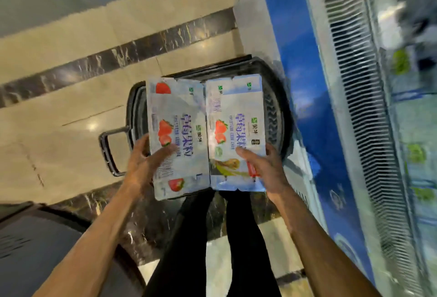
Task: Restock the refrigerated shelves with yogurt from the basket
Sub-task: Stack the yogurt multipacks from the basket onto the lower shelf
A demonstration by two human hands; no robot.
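A floor [71,64] of pale tiles crossed by dark marble bands is being viewed from above. Along its right edge a refrigerated case [298,55] with a blue front panel and a slatted vent grille [354,98] is being shown, its shelves [416,131] too blurred to read. A black basket [274,98] is being carried by the floor just beside the case, its handle [107,152] lying out to the left. Over the basket two strawberry yogurt packs are being held flat, side by side, long edges touching; whether they are resting on it cannot be told. The left pack [177,116] is being gripped at its near left edge by the left hand [144,161], thumb laid across the printed top, and the right pack [236,112] is being gripped at its near right edge by the right hand [267,169], thumb likewise on top. Both forearms are being stretched forward and down, with legs [241,237] in black seen between them.
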